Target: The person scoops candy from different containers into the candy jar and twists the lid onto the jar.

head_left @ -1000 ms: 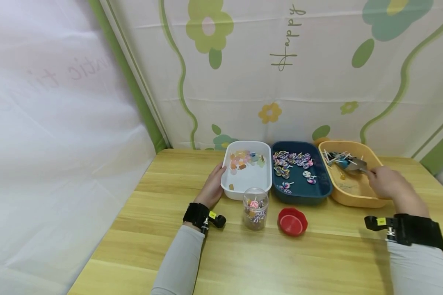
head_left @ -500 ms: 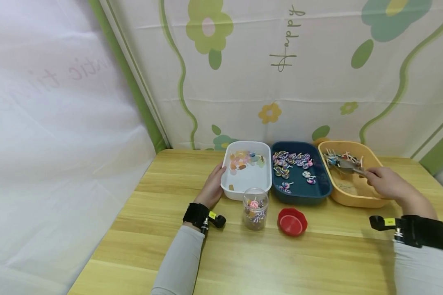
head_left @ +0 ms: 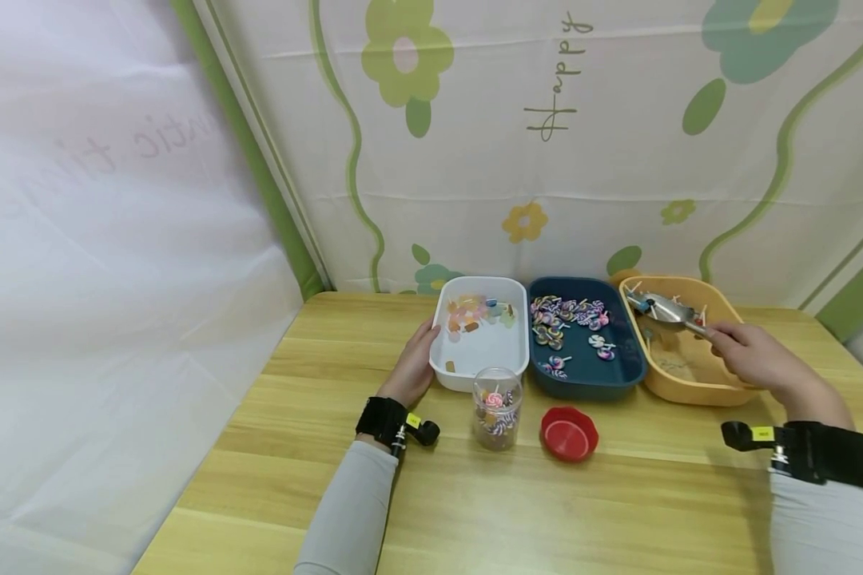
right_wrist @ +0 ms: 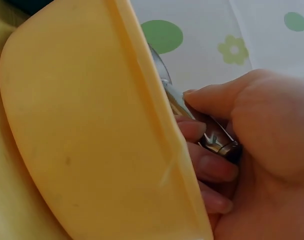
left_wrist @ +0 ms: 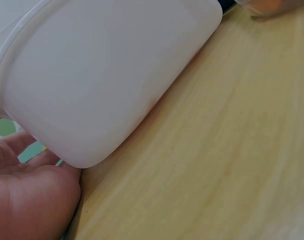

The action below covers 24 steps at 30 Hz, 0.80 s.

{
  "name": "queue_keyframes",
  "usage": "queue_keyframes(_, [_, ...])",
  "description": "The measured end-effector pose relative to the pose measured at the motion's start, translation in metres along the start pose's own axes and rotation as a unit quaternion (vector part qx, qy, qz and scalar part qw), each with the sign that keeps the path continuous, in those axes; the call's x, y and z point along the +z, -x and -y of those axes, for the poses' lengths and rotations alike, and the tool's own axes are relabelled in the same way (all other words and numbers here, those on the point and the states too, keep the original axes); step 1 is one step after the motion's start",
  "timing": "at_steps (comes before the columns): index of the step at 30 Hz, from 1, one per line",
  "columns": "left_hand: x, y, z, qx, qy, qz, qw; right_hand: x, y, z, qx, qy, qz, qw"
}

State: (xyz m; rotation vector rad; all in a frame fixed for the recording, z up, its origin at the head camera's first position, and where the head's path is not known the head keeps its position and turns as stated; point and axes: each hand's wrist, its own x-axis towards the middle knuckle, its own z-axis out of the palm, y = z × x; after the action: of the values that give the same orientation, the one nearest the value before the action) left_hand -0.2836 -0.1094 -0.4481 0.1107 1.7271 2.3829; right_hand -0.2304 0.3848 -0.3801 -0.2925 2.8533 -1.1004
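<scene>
My right hand (head_left: pixel 755 355) grips the handle of a metal scoop (head_left: pixel 667 311), its bowl raised over the far part of a yellow bin (head_left: pixel 697 383). Small lollipop-like candies with white sticks lie in and around the bowl. In the right wrist view, the bin wall (right_wrist: pixel 87 130) hides most of the scoop, while fingers and thumb wrap its dark handle end (right_wrist: pixel 217 135). My left hand (head_left: pixel 410 367) holds the left side of a white bin (head_left: pixel 485 351), thumb at the rim. Pale, colourful candy pieces (head_left: pixel 467 311) lie inside that bin.
Between the two bins stands a navy bin (head_left: pixel 586 383) with swirl lollipops (head_left: pixel 575 311). In front, a clear cup (head_left: pixel 499 431) is partly filled with candies, beside a red scalloped dish (head_left: pixel 570 435). A patterned curtain (head_left: pixel 475 160) hangs behind the wooden table (head_left: pixel 546 519).
The scoop has swept toward the far left of the yellow bin and risen, its bowl now level and bearing candies. My left hand stays on the white bin.
</scene>
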Motion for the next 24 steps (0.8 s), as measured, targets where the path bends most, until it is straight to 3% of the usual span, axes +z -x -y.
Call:
queue_keyframes(12, [0.001, 0.001, -0.001, 0.000, 0.002, -0.006, 1.0000, -0.006, 0.004, 0.003, -0.015, -0.039, -0.024, 0.9989])
queue_keyframes(24, [0.002, 0.000, -0.001, -0.001, 0.006, -0.012, 0.9999, -0.015, 0.011, 0.044, -0.038, -0.082, -0.066, 0.9937])
